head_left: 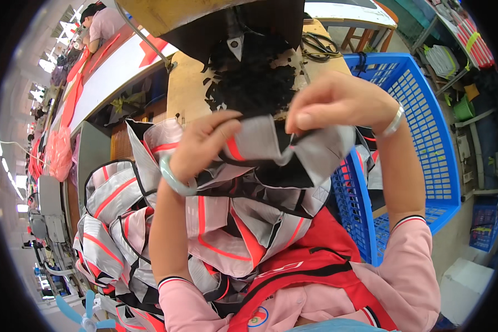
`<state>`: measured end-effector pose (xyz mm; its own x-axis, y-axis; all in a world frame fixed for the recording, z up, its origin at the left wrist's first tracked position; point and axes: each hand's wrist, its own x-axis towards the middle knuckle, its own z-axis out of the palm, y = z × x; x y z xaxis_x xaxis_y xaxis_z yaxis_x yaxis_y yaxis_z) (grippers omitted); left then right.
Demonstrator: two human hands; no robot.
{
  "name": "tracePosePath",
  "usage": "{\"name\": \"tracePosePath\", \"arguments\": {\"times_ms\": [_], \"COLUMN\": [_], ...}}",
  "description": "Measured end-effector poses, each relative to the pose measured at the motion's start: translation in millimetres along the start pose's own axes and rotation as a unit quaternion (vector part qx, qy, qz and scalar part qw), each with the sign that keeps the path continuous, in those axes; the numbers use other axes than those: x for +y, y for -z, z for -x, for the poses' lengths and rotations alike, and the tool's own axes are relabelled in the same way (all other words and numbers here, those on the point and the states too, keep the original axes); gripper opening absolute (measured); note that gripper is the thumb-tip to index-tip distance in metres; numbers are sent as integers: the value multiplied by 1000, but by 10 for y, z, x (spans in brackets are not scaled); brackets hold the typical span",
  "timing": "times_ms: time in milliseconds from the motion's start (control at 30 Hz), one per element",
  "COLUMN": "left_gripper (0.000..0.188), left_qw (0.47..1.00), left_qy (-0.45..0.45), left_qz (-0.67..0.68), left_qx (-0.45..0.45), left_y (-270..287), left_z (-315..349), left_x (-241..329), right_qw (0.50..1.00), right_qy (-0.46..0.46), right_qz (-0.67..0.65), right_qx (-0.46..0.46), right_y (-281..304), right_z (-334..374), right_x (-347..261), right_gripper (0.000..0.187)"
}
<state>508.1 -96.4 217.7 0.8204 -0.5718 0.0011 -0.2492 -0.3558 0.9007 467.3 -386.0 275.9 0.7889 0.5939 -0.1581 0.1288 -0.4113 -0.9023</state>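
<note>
My left hand grips a grey fabric piece with black binding and a neon coral stripe, thumb on top and fingers partly hidden behind it. Pinching the same piece near a black edge is my right hand, slightly smeared by motion. The cloth hangs folded between both hands, above my lap. Just beyond it, a heap of black scraps lies on a wooden tabletop, under a pointed metal part of a machine. A pile of similar grey sewn pieces spreads below and left of my hands.
A large blue plastic basket stands close on my right, with grey pieces inside. Scissors rest at the tabletop's back right. A white table with coral cloth runs off left, where another person bends over. A blue fan is at lower left.
</note>
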Motion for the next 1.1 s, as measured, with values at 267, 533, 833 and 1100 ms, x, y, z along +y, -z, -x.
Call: {"name": "tracePosePath", "arguments": {"times_ms": [267,533,833,1100], "left_gripper": [25,29,68,50], "left_qw": [944,904,946,941], "left_qy": [-329,-420,-191,-221], "left_qz": [1,63,113,239], "left_qx": [-22,-47,234,98], "left_y": [-448,-977,-2153,-2239], "left_z": [296,700,704,588], "left_x": [238,509,-55,90], "right_qw": [981,916,926,870], "right_qy": [83,198,38,46], "right_qz": [150,335,284,82], "right_qx": [-86,103,245,484], "right_y": [-406,-1034,-1121,-1127], "right_z": [479,1048,1551,1936], "right_x": [146,-150,-183,59], "right_gripper": [82,48,12,21]}}
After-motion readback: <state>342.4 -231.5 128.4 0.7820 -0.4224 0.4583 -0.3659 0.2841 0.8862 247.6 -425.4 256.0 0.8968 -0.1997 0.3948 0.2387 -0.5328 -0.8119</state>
